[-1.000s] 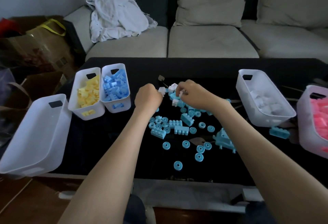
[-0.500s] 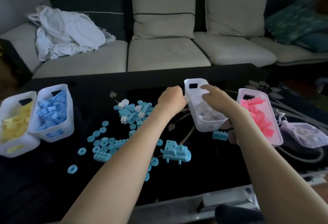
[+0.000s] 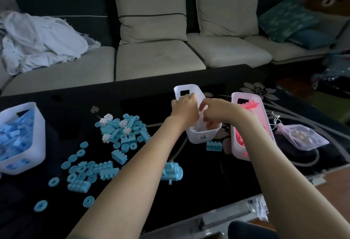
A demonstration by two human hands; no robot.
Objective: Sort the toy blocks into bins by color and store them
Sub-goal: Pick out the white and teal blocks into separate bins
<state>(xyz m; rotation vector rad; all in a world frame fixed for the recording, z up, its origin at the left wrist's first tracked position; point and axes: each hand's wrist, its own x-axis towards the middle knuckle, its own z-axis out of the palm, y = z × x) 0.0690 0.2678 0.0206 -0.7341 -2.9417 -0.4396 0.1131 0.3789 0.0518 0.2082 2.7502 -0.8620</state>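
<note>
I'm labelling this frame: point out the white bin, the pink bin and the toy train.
white bin [image 3: 197, 137]: head view, near end wall.
pink bin [image 3: 233, 144]: head view, left side wall.
toy train [image 3: 173, 171]: head view, its body.

Left hand [image 3: 184, 109] and right hand [image 3: 216, 112] at white bin [image 3: 200, 136], blue blocks [image 3: 121, 134] scattered left

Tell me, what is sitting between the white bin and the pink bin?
One blue block lies between the white bin and the pink bin, by their near ends, as the head view shows.
</note>
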